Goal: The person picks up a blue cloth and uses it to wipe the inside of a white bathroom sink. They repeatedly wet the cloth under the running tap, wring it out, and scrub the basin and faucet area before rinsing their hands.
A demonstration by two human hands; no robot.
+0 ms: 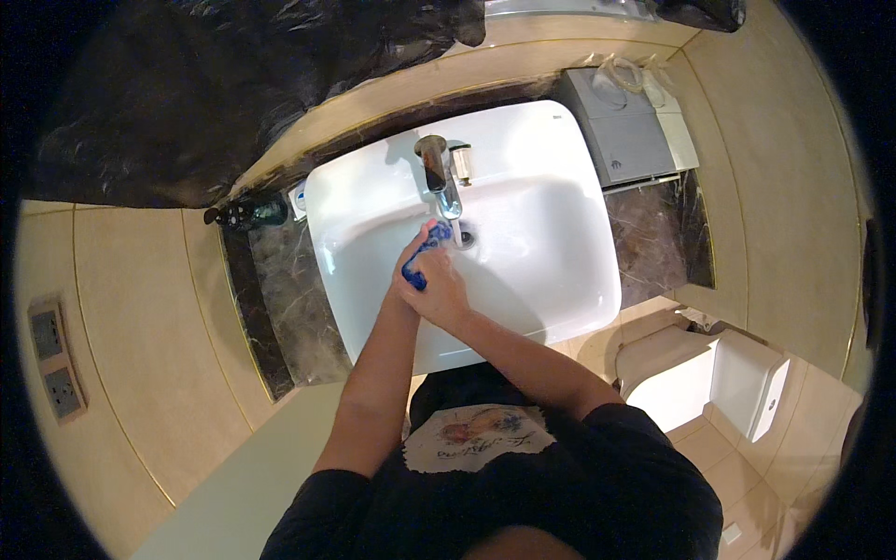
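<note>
Far left, on the beige tiled wall: two grey square wall sockets, stacked. Above, a crumpled glossy black plastic sheet, one, cut off by the dark rim. On the dark veined marble worktop, a small dark round-bodied bottle lying by the basin corner, label hard to make out. Centre: one glossy white rectangular ceramic sink with rounded corners, one chrome tap and a round drain. Left hand and right hand pressed together inside the bowl just below the spout, both grips closed around one blue cloth-like scrubber; only its upper end showing, the rest hidden by fingers, exact material unclear. Right: one grey flat rectangular box on the worktop, then a white toilet, partly cut off.
</note>
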